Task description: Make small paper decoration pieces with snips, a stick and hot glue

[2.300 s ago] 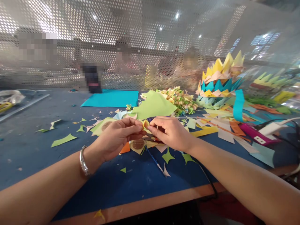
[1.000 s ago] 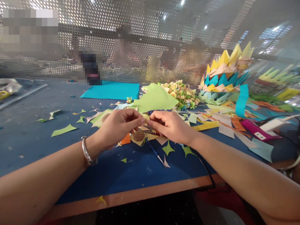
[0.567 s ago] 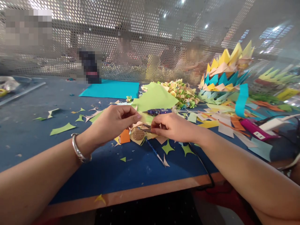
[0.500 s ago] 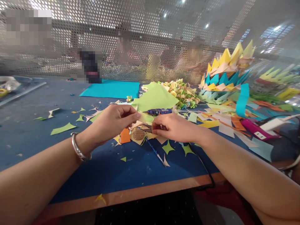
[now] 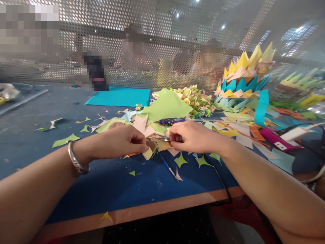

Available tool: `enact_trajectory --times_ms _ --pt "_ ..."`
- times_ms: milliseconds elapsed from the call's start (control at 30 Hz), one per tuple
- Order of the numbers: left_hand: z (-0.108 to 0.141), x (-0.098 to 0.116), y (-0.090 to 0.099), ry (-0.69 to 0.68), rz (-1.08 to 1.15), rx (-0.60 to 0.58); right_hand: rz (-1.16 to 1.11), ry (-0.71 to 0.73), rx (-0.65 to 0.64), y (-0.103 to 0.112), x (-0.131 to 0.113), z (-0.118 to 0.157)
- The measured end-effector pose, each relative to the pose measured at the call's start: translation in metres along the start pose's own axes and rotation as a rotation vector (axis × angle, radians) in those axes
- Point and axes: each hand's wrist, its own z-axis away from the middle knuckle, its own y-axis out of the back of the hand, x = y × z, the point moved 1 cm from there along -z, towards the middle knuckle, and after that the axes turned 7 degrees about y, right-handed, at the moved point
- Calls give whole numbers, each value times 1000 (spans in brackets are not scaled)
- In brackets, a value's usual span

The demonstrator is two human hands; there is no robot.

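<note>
My left hand (image 5: pixel 129 139), a silver bangle on its wrist, is closed in a pinch on a small pale yellow piece of paper (image 5: pixel 147 154). In my right hand (image 5: pixel 186 136) is a pair of scissors (image 5: pixel 165 139); its metal blades point left toward the other hand, and my fingers hide the handles. Paper scraps in several colours lie under both hands. Just beyond the blades rests a dark blue tool with a pointed tip (image 5: pixel 171 121). A thin blue stick like a brush or pen (image 5: pixel 167 165) lies nearer to me.
A large green sheet (image 5: pixel 167 106) and a turquoise sheet (image 5: pixel 119 96) lie behind. Curled paper pieces (image 5: pixel 196 100) are heaped beside a layered, spiky paper model (image 5: pixel 243 81). At right are a magenta power strip (image 5: pixel 280 139) and cables. A perforated metal screen (image 5: pixel 152 20) stands behind the table.
My left hand has come down and slightly toward me, now with the pale yellow paper in its pinch. The scissors blades show more clearly; my right hand has barely moved.
</note>
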Motion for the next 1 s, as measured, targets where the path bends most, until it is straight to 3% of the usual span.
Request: enact_trajectory --times_ms 33,100,233,400,567,667,833,1000 --pt "0 0 0 12 -143 -82 -9 -9 34 1 1 0" --pt "-1 -1 2 14 -309 -107 -37 -29 106 3 2 1" --pt "-1 1 2 -6 -425 -50 -107 -40 220 5 7 3" --pt "-2 3 2 13 -486 95 -222 -42 352 9 8 4" --pt "-7 -4 16 83 -494 268 -323 -35 474 11 8 7" --pt "-8 -10 22 85 -476 302 -359 -14 507 10 10 7" --pt "-8 -13 22 90 -439 270 -467 -28 486 6 15 6" --pt "-9 -10 21 117 -422 97 -638 -29 467 4 13 5"
